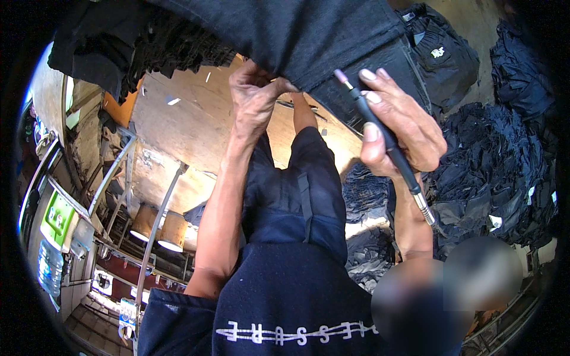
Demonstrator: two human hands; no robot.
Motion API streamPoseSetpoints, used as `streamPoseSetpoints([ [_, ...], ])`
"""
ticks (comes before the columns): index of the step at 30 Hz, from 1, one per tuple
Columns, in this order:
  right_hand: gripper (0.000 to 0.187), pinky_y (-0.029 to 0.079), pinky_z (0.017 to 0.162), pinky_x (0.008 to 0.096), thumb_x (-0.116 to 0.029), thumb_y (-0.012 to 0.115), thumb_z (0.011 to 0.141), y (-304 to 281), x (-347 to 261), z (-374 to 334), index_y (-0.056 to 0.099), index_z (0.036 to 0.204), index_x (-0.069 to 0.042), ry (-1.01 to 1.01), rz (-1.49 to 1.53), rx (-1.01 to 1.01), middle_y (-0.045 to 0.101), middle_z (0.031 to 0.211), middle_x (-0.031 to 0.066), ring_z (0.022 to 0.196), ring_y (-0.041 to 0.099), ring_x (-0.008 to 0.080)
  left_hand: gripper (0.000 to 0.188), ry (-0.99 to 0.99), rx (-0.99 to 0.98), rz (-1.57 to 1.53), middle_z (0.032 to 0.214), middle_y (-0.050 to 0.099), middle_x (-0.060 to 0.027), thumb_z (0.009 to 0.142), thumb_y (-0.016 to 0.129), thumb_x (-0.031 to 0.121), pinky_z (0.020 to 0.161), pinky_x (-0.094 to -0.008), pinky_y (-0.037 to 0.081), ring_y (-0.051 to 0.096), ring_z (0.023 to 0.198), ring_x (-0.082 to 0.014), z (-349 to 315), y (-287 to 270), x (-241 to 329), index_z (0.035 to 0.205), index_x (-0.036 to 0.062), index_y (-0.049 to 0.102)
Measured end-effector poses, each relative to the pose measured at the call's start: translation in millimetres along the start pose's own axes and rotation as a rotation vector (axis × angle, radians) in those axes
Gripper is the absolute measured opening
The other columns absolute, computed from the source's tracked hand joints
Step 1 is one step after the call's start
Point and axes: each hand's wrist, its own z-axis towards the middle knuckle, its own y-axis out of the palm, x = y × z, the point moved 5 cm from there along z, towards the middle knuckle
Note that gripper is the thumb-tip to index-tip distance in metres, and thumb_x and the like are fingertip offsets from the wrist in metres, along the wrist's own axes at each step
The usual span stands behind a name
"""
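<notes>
Left hand (254,98) pinching dark cloth (320,35), right hand (409,130) gripping a pen-like tool (387,137).
From my end, the hands are apart; the dark cloth spreads beyond the left one, and the tool's pink tip (341,76) points toward it; contact I cannot tell. I'd judge it best to hold the pinched edge taut and bring the tip in lightly so the weave doesn't snag.

The cloth (291,29) is black – the tool (389,139) is black too, with a pink tip (340,76) and a silver end (423,207). The shirt (285,291) is dark blue with white letters and wavy white lines – the box (57,221) is bright green
</notes>
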Motion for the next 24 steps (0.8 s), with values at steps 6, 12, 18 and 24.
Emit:
streamPoseSetpoints([
  [6,0.027,0.066,0.097,0.053,-0.003,0.073,0.08,0.4,1.3,-1.3,0.078,0.104,0.007,-0.002,-0.019,0.025,0.08,0.097,0.0215,0.099,0.082,0.0391,0.03,-0.01,-0.008,-0.009,0.1,0.082,-0.0122,0.084,0.078,-0.014,0.084,-0.0329,0.068,0.08,0.087,-0.0202,0.4,0.9,0.7,0.113,-0.0054,0.076],
  [12,0.03,0.062,0.101,0.0594,-0.005,0.067,0.088,-2.0,1.4,-2.3,0.075,0.112,0.012,0.01,-0.043,-0.011,0.078,0.106,0.0329,0.109,0.079,0.0451,0.029,-0.003,0.005,-0.026,0.099,0.082,-0.012,0.083,0.077,-0.015,0.084,-0.0335,0.068,0.08,0.088,-0.0205,-0.3,2.1,1.0,0.111,-0.0055,0.076],
  [18,0.03,0.06,0.103,0.0595,-0.004,0.067,0.089,-4.5,2.9,-3.2,0.074,0.114,0.011,0.046,-0.055,0.002,0.078,0.108,0.0342,0.11,0.079,0.0448,0.028,-0.025,0.024,0.056,0.098,0.082,-0.0116,0.082,0.077,-0.015,0.08,-0.0302,0.066,0.08,0.084,-0.0188,-0.6,0.0,1.9,0.107,-0.0051,0.078],
  [24,0.029,0.06,0.103,0.0594,-0.007,0.068,0.091,-6.5,5.5,-4.2,0.074,0.115,0.01,0.065,-0.069,0.045,0.078,0.11,0.034,0.112,0.078,0.0436,0.026,-0.02,0.042,-0.013,0.095,0.082,-0.0109,0.08,0.076,-0.016,0.078,-0.0278,0.064,0.079,0.081,-0.0169,-1.1,1.4,2.9,0.105,-0.0057,0.078],
])
